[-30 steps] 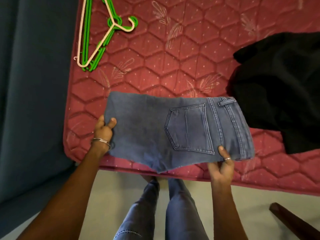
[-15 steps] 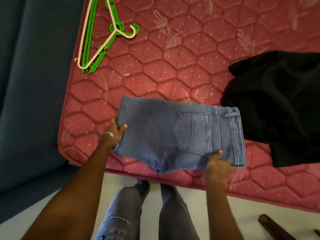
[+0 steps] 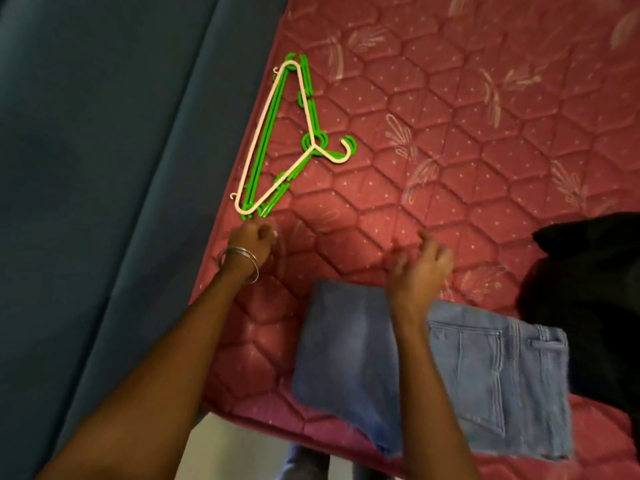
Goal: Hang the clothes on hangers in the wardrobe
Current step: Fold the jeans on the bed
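Head view: her left hand (image 3: 251, 242), bangles (image 3: 242, 263) at the wrist, reaches over the red mattress (image 3: 450, 150) with fingers loosely curled and holding nothing, just short of the hangers (image 3: 277, 140); the right hand (image 3: 420, 268) hovers blurred, fingers loosely spread, also holding nothing; folded jeans (image 3: 450, 375) lie flat near the mattress edge beneath that arm; a black garment (image 3: 595, 289) sits to the right; the green hangers with one cream one on top lie stacked near the left edge.
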`<action>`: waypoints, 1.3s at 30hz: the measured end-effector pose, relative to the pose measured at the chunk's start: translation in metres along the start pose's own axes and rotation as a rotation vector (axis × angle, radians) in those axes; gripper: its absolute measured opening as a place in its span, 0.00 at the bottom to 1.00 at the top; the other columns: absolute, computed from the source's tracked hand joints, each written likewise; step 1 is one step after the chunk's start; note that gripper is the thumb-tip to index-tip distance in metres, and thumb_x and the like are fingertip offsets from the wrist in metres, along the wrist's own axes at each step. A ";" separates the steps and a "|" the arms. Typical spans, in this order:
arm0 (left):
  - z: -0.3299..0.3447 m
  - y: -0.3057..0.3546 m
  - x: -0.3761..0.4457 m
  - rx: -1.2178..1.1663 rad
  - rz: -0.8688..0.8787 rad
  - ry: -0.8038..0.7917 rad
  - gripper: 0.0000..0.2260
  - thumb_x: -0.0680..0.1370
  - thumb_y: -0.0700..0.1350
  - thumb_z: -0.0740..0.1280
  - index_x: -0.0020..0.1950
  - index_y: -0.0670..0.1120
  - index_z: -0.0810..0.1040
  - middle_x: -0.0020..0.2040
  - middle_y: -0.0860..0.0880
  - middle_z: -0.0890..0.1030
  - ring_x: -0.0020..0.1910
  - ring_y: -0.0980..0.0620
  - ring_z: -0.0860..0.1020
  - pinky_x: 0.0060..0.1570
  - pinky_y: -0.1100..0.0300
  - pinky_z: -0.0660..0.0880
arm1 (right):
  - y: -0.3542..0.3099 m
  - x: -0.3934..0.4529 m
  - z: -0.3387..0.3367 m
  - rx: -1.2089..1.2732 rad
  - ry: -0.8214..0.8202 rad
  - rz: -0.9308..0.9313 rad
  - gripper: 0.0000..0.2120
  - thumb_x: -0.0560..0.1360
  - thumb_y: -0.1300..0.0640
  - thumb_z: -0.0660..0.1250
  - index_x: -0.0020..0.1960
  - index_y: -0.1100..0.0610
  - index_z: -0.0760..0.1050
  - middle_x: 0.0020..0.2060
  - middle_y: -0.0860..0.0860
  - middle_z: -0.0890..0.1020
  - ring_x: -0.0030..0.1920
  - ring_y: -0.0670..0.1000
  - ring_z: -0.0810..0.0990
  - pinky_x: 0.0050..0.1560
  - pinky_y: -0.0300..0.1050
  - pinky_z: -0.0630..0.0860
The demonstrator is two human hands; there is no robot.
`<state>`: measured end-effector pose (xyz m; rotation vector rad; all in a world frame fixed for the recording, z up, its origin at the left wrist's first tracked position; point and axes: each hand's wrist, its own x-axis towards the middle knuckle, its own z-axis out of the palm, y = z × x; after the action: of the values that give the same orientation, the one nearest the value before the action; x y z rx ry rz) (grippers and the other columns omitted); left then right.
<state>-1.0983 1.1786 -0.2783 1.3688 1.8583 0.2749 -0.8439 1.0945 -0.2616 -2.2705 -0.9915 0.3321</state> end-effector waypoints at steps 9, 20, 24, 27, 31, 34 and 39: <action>-0.023 0.023 0.107 0.209 0.180 0.044 0.10 0.72 0.41 0.71 0.51 0.38 0.81 0.46 0.38 0.83 0.47 0.40 0.80 0.49 0.53 0.74 | -0.098 0.073 0.140 -0.033 -0.576 -0.234 0.16 0.69 0.66 0.63 0.56 0.67 0.76 0.48 0.66 0.80 0.51 0.64 0.78 0.51 0.52 0.67; -0.007 0.016 0.125 0.302 0.177 0.004 0.12 0.71 0.50 0.73 0.49 0.43 0.83 0.45 0.38 0.83 0.45 0.38 0.79 0.42 0.51 0.72 | -0.104 0.109 0.180 -0.600 -0.404 -0.441 0.14 0.79 0.58 0.58 0.62 0.55 0.74 0.64 0.54 0.73 0.65 0.60 0.66 0.61 0.61 0.61; -0.019 0.020 0.096 -0.047 0.168 0.229 0.08 0.69 0.44 0.75 0.43 0.40 0.84 0.38 0.41 0.84 0.38 0.43 0.80 0.40 0.51 0.76 | -0.105 0.108 0.158 -0.384 -0.312 -0.433 0.13 0.75 0.56 0.63 0.59 0.55 0.77 0.63 0.57 0.71 0.63 0.61 0.66 0.58 0.56 0.64; -0.025 0.030 0.071 -0.196 0.117 0.289 0.11 0.67 0.48 0.75 0.44 0.42 0.85 0.38 0.44 0.84 0.36 0.47 0.80 0.39 0.54 0.76 | -0.122 0.101 0.126 0.153 -0.222 -0.283 0.24 0.71 0.52 0.71 0.66 0.56 0.72 0.60 0.59 0.72 0.60 0.55 0.72 0.58 0.51 0.70; -0.026 0.054 0.025 -0.342 0.170 0.301 0.10 0.66 0.46 0.77 0.42 0.41 0.85 0.35 0.46 0.83 0.29 0.65 0.75 0.35 0.65 0.72 | -0.159 0.095 0.068 1.016 -0.345 0.278 0.29 0.74 0.59 0.72 0.70 0.60 0.63 0.40 0.50 0.78 0.35 0.47 0.78 0.37 0.45 0.77; -0.021 0.079 -0.027 -0.392 0.227 0.287 0.07 0.67 0.40 0.77 0.42 0.40 0.84 0.33 0.48 0.81 0.28 0.67 0.74 0.34 0.70 0.70 | -0.164 0.095 0.014 1.204 -0.465 0.409 0.11 0.77 0.64 0.67 0.58 0.59 0.71 0.41 0.58 0.81 0.39 0.57 0.82 0.32 0.48 0.80; 0.004 0.106 -0.117 -0.527 0.217 0.146 0.06 0.67 0.37 0.76 0.41 0.44 0.84 0.27 0.56 0.77 0.26 0.65 0.71 0.31 0.70 0.69 | -0.129 0.075 -0.076 1.254 -0.592 0.434 0.07 0.76 0.68 0.64 0.43 0.58 0.75 0.32 0.51 0.82 0.36 0.50 0.83 0.43 0.54 0.83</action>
<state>-1.0089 1.1164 -0.1647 1.1949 1.5904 0.9266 -0.8316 1.1815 -0.1189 -1.1664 -0.2862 1.4031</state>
